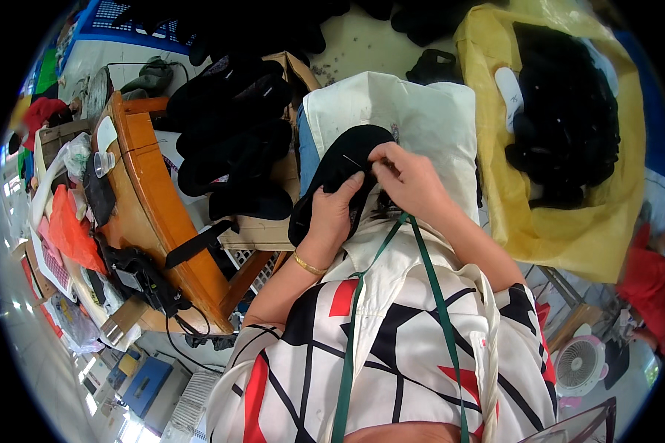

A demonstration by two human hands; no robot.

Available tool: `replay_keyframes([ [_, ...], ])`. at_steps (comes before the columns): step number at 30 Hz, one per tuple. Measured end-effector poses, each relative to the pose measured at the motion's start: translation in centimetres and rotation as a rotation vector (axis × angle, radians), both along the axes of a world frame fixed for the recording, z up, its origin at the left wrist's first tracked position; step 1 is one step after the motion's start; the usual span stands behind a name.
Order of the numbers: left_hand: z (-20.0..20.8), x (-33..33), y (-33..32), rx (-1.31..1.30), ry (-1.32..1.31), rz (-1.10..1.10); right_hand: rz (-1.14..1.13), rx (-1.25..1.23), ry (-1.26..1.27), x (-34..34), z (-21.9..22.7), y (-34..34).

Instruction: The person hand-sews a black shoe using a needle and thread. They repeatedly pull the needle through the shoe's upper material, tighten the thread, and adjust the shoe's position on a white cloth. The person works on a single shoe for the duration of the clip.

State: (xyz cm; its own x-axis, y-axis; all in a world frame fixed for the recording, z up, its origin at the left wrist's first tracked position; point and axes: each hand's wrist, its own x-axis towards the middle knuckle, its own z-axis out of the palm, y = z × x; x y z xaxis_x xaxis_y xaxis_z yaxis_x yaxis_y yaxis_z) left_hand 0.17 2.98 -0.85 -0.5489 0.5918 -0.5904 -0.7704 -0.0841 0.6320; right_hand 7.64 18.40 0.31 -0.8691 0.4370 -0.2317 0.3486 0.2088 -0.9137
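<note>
A black cloth shoe [321, 173] lies tilted over my lap, on a cream apron [428, 111]. My left hand [336, 210] grips its near side, with the thumb pressed on top and the fingers hidden underneath. On the shoe's upper surface shows a thin, shiny, needle-like sliver [353, 160]. Just right of that sliver, my right hand [406, 177] is closed, thumb and forefinger pinched at the shoe's right edge. What sits between those fingertips is too small to make out.
Several black shoes [236, 140] are heaped in a cardboard box [255, 236] on my left, beside a wooden table [148, 199]. At right, a yellow bag [495, 184] holds more black pieces and a white insole [508, 90]. A fan [580, 365] stands lower right.
</note>
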Motion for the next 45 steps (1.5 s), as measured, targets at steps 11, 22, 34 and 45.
replay_keyframes([
  [11, -0.5, 1.3, -0.4, -0.057, 0.149, -0.07, 0.024, 0.326, 0.189, -1.2, -0.6, -1.1],
  [22, 2.7, -0.4, 2.0, -0.382, 0.78, -0.512, -0.11, -0.911, 0.008, 2.5, 2.9, 5.4],
  [34, 1.0, -2.8, 8.1, -0.138, 1.037, -1.432, -1.024, -0.989, 0.713, 8.0, 0.0, 12.7],
  [45, -2.0, -4.0, 7.5, -0.125, 0.67, -1.411, -1.226, -0.925, 0.636, 7.7, -2.7, 10.5],
])
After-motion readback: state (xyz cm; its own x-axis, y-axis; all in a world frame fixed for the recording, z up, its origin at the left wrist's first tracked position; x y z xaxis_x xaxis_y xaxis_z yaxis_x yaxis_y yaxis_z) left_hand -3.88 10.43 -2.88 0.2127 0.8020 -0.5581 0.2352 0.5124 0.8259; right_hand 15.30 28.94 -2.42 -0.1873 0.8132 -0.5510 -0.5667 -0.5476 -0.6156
